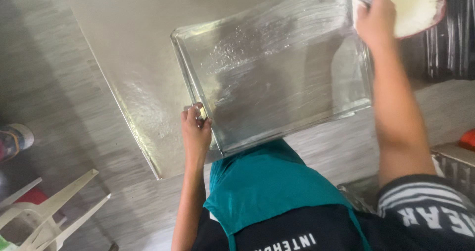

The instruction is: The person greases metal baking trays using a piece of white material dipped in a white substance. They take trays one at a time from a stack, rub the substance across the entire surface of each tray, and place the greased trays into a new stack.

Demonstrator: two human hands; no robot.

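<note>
A rectangular metal baking tray (277, 68) rests on a steel table (133, 58), its surface smeared with streaks of white grease. My left hand (196, 130) grips the tray's near left edge, thumb over the rim, with a small pale lump under the fingers. My right hand (377, 19) is raised over the tray's far right corner. It holds a round bowl (415, 6) of white, pale yellow stuff, tilted toward the tray. My teal apron (267, 186) hangs just below the tray's near edge.
The steel table ends in a sharp edge (141, 144) at the left, above a grey streaked floor (54, 92). A pale plastic chair (54, 206) stands at the bottom left and a shoe (14, 139) at the far left. A metal counter (455, 162) lies at the right.
</note>
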